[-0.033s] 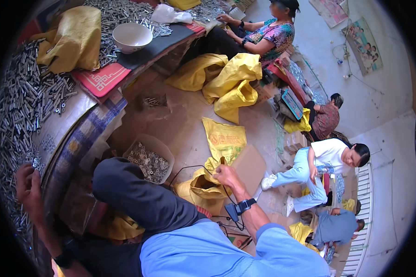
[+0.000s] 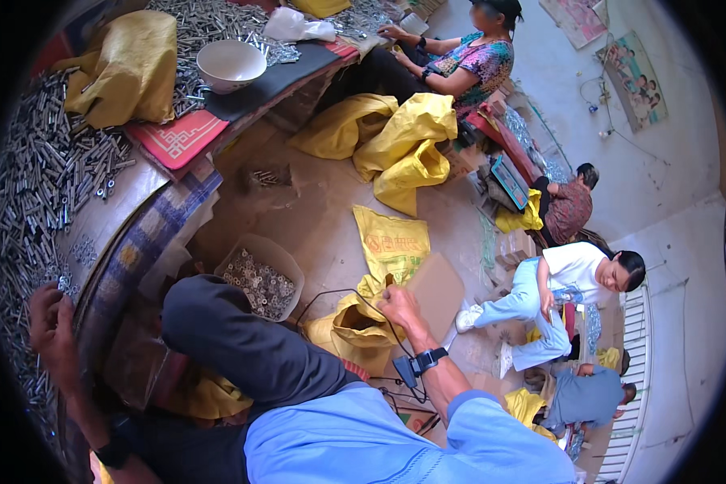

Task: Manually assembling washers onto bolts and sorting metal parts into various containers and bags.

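Observation:
At the far left edge, my left hand is closed with bent fingers beside a large heap of metal bolts. What those fingers pinch is too small to make out. A few small washers lie on the table by its fingertips. My right hand is closed above and beside an open yellow sack. A small brownish tip shows at its fingers, but its kind cannot be told. A black cable runs past this hand to the device strapped on my right wrist.
A white tub of nuts or washers stands on the floor by my knee. More yellow sacks lie ahead. The table holds a white bowl and a red mat. Other people sit working at right, one in a white shirt.
My right hand has shifted slightly to the right. The fingers of my left hand have moved a little; the rest looks the same.

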The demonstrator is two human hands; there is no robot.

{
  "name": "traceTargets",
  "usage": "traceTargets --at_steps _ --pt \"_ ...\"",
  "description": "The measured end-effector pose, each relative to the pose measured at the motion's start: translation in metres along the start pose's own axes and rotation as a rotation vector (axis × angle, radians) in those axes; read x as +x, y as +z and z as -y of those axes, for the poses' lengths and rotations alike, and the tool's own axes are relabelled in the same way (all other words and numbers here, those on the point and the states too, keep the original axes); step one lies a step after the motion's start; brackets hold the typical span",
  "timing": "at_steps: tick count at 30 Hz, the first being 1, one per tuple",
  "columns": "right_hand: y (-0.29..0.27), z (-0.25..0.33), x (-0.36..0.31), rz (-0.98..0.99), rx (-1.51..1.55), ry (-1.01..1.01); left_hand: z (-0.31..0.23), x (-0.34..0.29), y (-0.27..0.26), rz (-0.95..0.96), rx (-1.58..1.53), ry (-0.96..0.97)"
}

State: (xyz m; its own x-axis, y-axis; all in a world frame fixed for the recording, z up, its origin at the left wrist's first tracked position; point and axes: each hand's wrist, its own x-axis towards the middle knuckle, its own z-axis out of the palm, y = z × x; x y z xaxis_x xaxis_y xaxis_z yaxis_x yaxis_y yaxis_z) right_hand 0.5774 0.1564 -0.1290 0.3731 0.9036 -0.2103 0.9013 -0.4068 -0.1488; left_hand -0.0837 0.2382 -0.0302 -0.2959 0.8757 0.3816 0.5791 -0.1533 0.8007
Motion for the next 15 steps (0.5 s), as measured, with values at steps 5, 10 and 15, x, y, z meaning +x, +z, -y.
traceTargets --at_steps 5,10,15 --pt "0.003 -0.02 -0.005 0.062 0.071 0.088 -0.05 0.0 0.033 0.085 0.007 0.01" --pt "0.01 -0.022 -0.018 0.368 0.52 0.302 -0.085 0.01 0.085 0.21 -0.133 0.105" --pt "-0.003 0.024 -0.017 0.178 0.654 -0.102 -0.118 0.016 0.134 0.378 -0.185 0.103"
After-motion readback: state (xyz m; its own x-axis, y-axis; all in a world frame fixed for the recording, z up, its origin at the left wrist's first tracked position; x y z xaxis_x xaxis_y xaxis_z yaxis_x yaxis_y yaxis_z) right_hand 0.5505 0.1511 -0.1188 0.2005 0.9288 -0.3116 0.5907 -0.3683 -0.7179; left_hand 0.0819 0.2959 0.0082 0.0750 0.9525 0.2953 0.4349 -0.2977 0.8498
